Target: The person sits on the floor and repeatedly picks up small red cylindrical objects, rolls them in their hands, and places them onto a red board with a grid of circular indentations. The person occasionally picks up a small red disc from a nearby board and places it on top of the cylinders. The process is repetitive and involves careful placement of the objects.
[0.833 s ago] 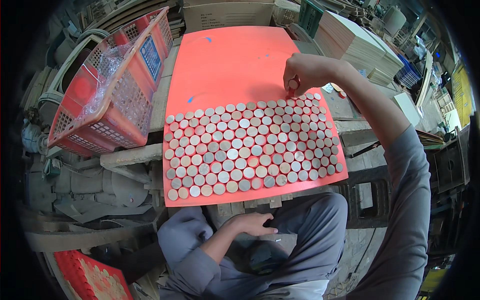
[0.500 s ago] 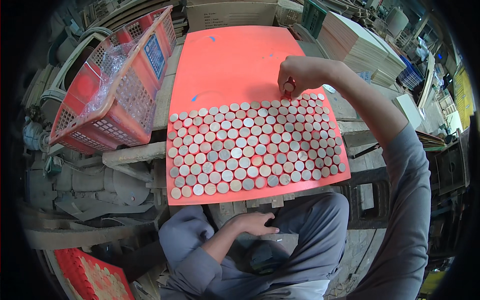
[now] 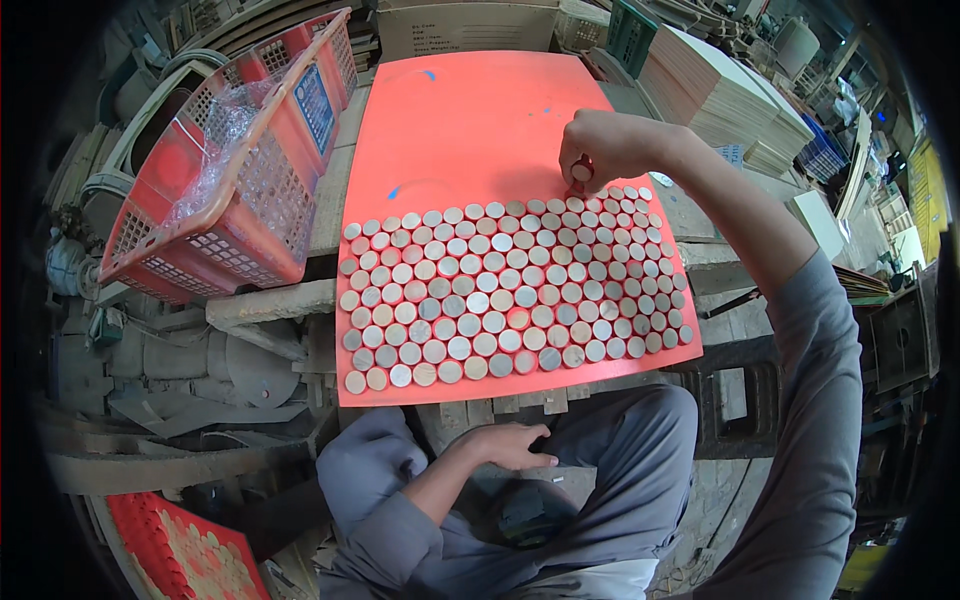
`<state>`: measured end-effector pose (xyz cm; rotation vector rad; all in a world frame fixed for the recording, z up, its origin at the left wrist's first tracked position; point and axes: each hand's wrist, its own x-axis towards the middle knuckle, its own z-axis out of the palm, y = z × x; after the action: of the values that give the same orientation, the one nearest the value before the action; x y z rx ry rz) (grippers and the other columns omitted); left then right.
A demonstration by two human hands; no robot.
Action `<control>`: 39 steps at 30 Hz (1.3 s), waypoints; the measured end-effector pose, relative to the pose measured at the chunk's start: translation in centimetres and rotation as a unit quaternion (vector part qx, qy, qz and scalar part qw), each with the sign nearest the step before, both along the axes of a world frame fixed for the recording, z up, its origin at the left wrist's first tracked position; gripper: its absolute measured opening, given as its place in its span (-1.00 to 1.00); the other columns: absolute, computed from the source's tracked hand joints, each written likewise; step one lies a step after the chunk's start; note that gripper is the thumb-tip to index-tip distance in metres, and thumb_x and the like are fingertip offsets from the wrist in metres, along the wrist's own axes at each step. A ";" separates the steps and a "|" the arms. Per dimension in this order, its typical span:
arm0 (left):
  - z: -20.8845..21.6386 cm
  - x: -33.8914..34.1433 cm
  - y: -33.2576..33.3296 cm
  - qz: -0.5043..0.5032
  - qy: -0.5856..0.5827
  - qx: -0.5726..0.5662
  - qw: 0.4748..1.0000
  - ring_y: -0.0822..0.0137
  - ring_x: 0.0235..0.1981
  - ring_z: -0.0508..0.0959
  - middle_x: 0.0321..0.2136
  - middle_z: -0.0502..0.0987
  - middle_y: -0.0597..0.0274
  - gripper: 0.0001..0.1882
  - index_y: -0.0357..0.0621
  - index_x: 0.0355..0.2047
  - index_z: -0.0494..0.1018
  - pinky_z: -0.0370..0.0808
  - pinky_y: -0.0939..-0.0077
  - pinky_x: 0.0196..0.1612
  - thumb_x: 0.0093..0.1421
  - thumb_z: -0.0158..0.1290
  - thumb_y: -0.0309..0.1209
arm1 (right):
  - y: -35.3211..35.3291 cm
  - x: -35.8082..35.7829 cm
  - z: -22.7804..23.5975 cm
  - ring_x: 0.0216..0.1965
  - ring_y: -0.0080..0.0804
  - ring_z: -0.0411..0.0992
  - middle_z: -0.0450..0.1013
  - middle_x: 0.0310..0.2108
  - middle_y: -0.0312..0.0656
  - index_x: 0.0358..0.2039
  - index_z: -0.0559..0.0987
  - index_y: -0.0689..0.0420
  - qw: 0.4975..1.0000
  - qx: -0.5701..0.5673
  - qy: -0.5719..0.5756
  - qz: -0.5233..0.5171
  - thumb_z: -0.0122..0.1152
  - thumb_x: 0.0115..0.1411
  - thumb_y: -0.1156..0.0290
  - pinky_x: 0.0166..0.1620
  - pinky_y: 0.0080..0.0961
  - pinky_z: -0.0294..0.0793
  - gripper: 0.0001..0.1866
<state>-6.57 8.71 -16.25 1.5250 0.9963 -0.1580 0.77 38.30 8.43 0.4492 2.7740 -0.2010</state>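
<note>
An orange-red board lies in front of me, its near half covered with staggered rows of round wooden discs that have pale tops and red sides. Over the far edge of these rows, toward the right, my right hand is closed with curled fingers around a small red cylinder with a pale round end. Its lower end is close to the far row; whether it touches a disc, I cannot tell. My left hand rests in my lap, thumb and fingers slightly apart, holding nothing visible.
To the left stands a red plastic crate with bubble wrap inside. Behind the board is a cardboard box. Stacked pale panels stand at the far right. A red panel with pale discs lies low on the left.
The view has shifted very slightly. My right hand stays at the far row with the red cylinder, and my left hand keeps its place in my lap.
</note>
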 end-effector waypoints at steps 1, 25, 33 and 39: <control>0.0 0.0 0.0 -0.002 0.001 -0.003 1.000 -0.03 0.18 0.35 0.20 0.27 -0.18 -0.13 -0.19 0.27 0.12 0.31 0.22 0.20 0.18 -0.02 0.21 | -0.1 -0.1 0.1 -0.53 -0.38 0.50 0.54 -0.58 -0.22 -0.50 0.63 0.24 1.000 -0.004 -0.002 -0.002 0.38 -0.16 0.62 -0.44 -0.43 0.43 -0.87; 1.2 -0.2 -0.1 0.006 0.017 0.009 1.000 -0.04 0.16 0.38 0.15 0.34 -0.18 -0.16 -0.15 0.26 0.13 0.32 0.18 0.17 0.20 -0.08 0.23 | -0.4 -2.2 0.5 -0.39 -0.40 0.50 0.50 -0.55 -0.26 -0.35 0.65 0.23 0.998 -0.061 -0.008 -0.014 0.34 -0.09 0.61 -0.24 -0.42 0.49 -0.78; 0.8 0.0 0.1 0.000 0.019 0.016 1.000 -0.04 0.16 0.38 0.16 0.33 -0.17 -0.16 -0.17 0.26 0.14 0.32 0.19 0.18 0.20 -0.07 0.22 | 1.0 -3.0 -1.5 -0.40 -0.34 0.48 0.52 -0.51 -0.26 -0.35 0.66 0.17 0.995 -0.069 0.063 0.015 0.40 -0.08 0.51 -0.21 -0.37 0.47 -0.79; 1.2 -0.1 0.0 0.005 0.019 0.010 1.000 -0.05 0.15 0.39 0.14 0.34 -0.18 -0.16 -0.17 0.26 0.14 0.33 0.19 0.17 0.20 -0.07 0.22 | 1.3 -3.1 -1.6 -0.30 -0.37 0.46 0.49 -0.46 -0.30 -0.30 0.69 0.05 0.996 -0.086 0.013 -0.001 0.45 -0.10 0.37 -0.16 -0.34 0.46 -0.72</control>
<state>-6.64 8.75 -15.08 1.5412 1.0380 -0.1713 -2.30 39.59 6.81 0.4069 2.7511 -0.4445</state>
